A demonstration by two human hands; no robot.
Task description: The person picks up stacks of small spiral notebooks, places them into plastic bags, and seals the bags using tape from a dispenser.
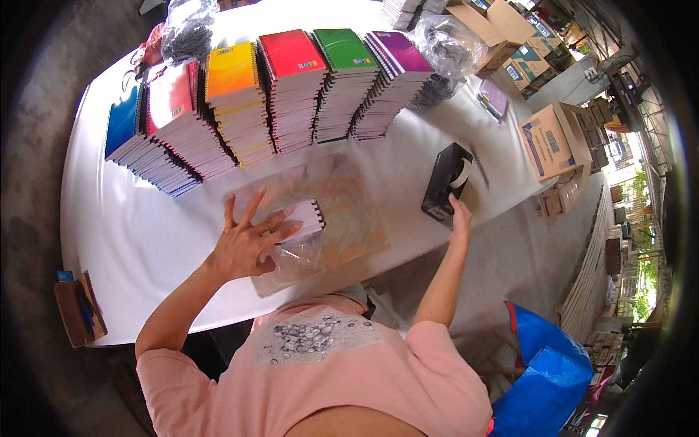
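My left hand [251, 238] rests over a small white spiral-bound notebook [304, 217] in a clear plastic wrapper [309, 255]. Its fingers are spread, some raised and others touching the wrapped notebook; the palm hides part of it. The notebook lies on a larger clear plastic sheet [357, 218] near the table's front edge. To the right, my right hand [460, 217] is closed at the near end of a black tape dispenser [439, 186], which carries a roll of tape [461, 173]. Any strip between those fingertips is too small to make out.
Tall stacks of spiral notebooks, including yellow [231, 69], red [291, 52] and green [345, 49] ones, line the white table's [145, 255] far side. Bagged black coils [443, 45] stand behind. Cardboard boxes [551, 142] are at right; a blue bag [550, 382] stands lower right.
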